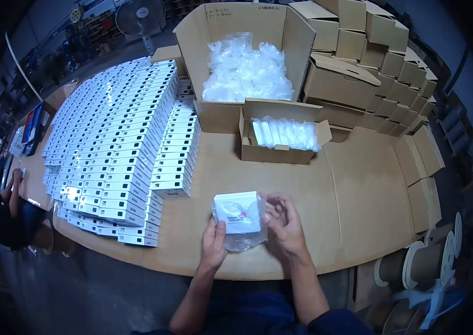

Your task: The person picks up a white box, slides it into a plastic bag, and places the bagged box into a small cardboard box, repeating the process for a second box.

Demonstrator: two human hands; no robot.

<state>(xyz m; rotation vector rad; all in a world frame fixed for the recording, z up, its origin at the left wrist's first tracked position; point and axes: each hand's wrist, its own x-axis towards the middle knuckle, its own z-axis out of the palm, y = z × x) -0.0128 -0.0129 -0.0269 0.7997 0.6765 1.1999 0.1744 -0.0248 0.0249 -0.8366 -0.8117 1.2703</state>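
A flat white box point(237, 209) with a small red mark sits inside a clear plastic bag point(246, 242), held just above the table's front. My left hand point(213, 239) grips its lower left side, thumb on top and fingers underneath. On the other side, my right hand point(284, 226) has its fingers curled and its thumb against the bag's right edge. Beyond my hands, an open cardboard carton point(274, 155) holds a row of bagged white packs point(285, 134).
Stacked white boxes point(108, 139) fill the table's left side. Behind the carton stands a large cardboard box point(189, 42) of clear plastic bags point(247, 70). Brown cartons point(342, 84) are piled back right. Cable spools point(432, 259) stand lower right; another person point(1, 206) is far left.
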